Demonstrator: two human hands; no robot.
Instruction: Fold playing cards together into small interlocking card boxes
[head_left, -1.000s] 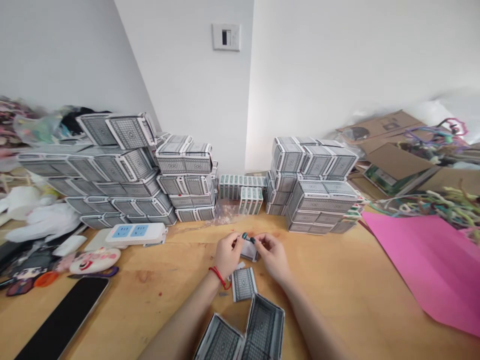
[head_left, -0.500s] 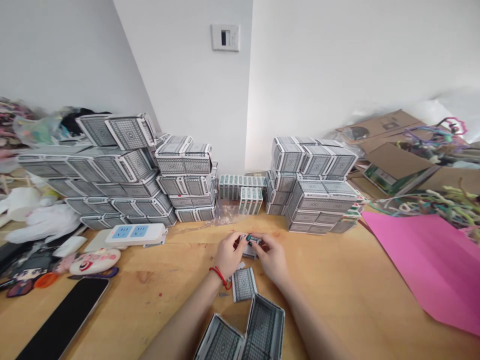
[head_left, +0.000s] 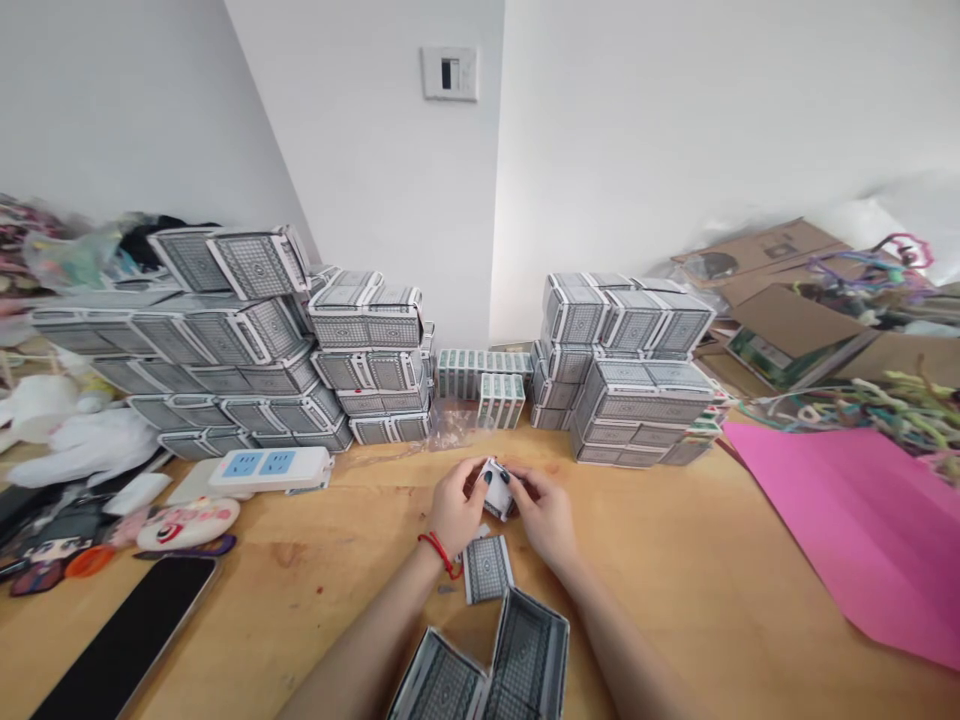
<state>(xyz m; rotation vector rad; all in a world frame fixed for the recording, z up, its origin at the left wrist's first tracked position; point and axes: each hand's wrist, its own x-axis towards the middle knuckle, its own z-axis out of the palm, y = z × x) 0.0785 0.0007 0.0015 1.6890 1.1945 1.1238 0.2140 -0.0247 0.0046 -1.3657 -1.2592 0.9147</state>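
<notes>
Between my two hands is a small piece of folded playing cards (head_left: 496,494), its pale side up and a grey patterned part at its lower end. My left hand (head_left: 456,502), with a red cord at the wrist, grips its left side with the thumb on top. From the right, my right hand (head_left: 541,508) pinches it, thumb also on top. A flat grey-backed playing card (head_left: 487,570) lies on the table just nearer to me. Closer still stands an open-topped card box (head_left: 531,640) with two joined compartments, partly cut off by the frame's lower edge.
Stacked card blocks rise at the left (head_left: 240,330) and right (head_left: 637,400). Green-edged card packs (head_left: 501,400) stand between them. A white power strip (head_left: 271,468), a black phone (head_left: 127,640), pink paper (head_left: 847,530) and cardboard boxes (head_left: 795,330) lie around the wooden table (head_left: 675,580).
The piece in my hands now shows its pale top face, which was mostly covered by my fingers before. My thumbs have shifted onto it. The card and box nearer me stay put.
</notes>
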